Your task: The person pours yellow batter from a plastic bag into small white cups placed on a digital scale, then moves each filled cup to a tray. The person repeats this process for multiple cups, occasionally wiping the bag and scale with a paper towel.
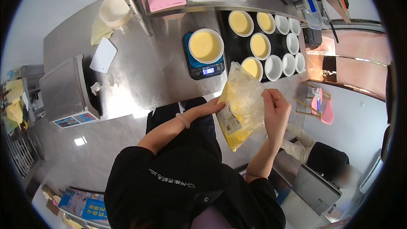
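Observation:
In front of my body a clear plastic bag (238,108) with yellow batter in it and a printed label hangs tilted between my hands. My left hand (211,106) holds the bag's left edge. My right hand (276,103) pinches its right edge. Beyond the bag, a white fluted paper cup (206,45) filled with yellow batter stands on a small digital kitchen scale (206,72) with a lit display. Right of the scale, a black baking tray (238,46) carries several white cups; some hold yellow batter, such as the cup (241,23) at the back, and others look empty, such as this cup (273,67).
A larger bench scale (63,87) stands at the left of the steel worktop (143,70), near a white scraper (103,55) and stacked paper cups (115,10). A shelf (203,9) with a steel post (133,4) overhangs the back. Another person (324,160) is at the lower right.

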`<action>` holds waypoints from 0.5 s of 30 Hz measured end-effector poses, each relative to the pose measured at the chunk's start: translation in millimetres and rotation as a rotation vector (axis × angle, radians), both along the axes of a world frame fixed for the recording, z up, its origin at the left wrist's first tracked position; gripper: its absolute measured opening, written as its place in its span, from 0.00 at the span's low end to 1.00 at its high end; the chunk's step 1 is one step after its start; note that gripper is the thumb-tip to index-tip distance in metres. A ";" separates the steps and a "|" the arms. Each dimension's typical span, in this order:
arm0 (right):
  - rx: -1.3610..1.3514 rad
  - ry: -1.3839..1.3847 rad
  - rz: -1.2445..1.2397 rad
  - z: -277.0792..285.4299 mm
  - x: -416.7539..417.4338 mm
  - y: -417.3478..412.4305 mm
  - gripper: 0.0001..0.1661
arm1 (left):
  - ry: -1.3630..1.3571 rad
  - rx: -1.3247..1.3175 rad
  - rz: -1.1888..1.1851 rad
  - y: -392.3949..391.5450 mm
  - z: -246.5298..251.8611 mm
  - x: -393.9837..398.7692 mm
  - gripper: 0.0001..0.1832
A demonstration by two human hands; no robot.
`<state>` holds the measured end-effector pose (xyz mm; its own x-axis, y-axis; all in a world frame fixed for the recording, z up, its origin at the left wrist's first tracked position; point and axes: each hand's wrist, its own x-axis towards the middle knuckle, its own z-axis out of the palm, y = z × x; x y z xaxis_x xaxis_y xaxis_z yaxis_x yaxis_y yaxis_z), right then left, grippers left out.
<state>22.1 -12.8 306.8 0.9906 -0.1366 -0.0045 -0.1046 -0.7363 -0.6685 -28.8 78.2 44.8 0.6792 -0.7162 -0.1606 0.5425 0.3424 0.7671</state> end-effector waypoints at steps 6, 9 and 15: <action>0.005 0.069 0.099 -23.3 43.5 0.3 0.08 | 0.081 -0.024 0.008 -3.8 -19.7 8.6 0.43; -0.045 0.108 0.176 -32.1 61.3 1.4 0.10 | 0.100 -0.046 0.023 -5.9 -24.8 13.2 0.42; -0.079 0.120 0.252 -43.7 85.4 7.2 0.09 | 0.200 -0.049 0.026 -7.0 -19.3 16.2 0.41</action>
<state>107.5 -5.5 263.1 0.9865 0.1090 -0.1224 0.0136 -0.7985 -0.6019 -12.7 71.2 25.4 0.6553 -0.7093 -0.2599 0.6732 0.3922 0.6269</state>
